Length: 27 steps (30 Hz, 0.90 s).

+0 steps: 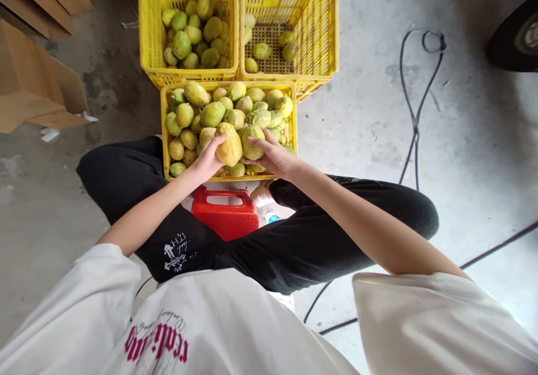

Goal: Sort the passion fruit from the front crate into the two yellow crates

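Observation:
My left hand (pixel 210 157) is closed around a plump yellow papaya-like fruit (pixel 229 146), thumb on its upper left side. Right beside it, my right hand (pixel 272 153) grips a greener papaya-like fruit (pixel 253 143), its thumb lying across the front. Both fruits are held over the near part of a shallow yellow crate (pixel 293 134). Under and behind them, that crate is filled with more oval green and yellow fruit (pixel 212 114). The fingers beneath each held fruit are partly hidden.
Two deeper yellow crates stand behind: the left one (pixel 145 38) holds a pile of fruit, the right one (pixel 319 33) only several. A red plastic container (pixel 227 218) lies between my legs. Cardboard boxes (pixel 37 78) are at left, a black cable (pixel 415 117) at right.

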{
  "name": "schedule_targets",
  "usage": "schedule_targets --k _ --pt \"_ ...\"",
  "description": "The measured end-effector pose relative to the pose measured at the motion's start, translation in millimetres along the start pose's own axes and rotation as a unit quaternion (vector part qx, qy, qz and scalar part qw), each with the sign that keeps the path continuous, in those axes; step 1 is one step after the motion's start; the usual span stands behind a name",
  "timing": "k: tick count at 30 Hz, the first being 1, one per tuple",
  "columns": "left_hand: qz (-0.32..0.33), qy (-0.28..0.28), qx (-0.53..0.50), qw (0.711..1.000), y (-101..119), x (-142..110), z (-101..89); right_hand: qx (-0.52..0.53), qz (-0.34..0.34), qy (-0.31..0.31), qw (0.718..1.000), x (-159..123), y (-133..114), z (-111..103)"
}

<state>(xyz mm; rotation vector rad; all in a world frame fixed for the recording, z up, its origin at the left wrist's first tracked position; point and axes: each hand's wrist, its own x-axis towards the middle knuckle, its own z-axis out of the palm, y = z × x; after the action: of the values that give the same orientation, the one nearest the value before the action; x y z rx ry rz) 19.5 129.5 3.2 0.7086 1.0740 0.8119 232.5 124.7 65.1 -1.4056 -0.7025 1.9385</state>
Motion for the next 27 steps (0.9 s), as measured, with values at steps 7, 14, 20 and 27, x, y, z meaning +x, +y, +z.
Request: schedule_targets --k 7,14,20,27 --pt "0.036 -0.014 0.022 0.999 0 3 -2.0 0.006 0.020 -0.010 1.000 9 0 -12" --pt "0.031 -0.055 -0.004 0.998 8 1 -7.5 0.000 -0.016 -0.031 0.999 -10 -9 4" --pt "0.029 -0.080 0.018 0.996 21 -3 -5.7 0.001 -0.024 -0.046 0.999 -14 -9 8" --pt "0.022 -0.037 -0.001 0.999 18 -2 -4.5 0.002 0.004 -0.012 1.000 -1 -3 -4"
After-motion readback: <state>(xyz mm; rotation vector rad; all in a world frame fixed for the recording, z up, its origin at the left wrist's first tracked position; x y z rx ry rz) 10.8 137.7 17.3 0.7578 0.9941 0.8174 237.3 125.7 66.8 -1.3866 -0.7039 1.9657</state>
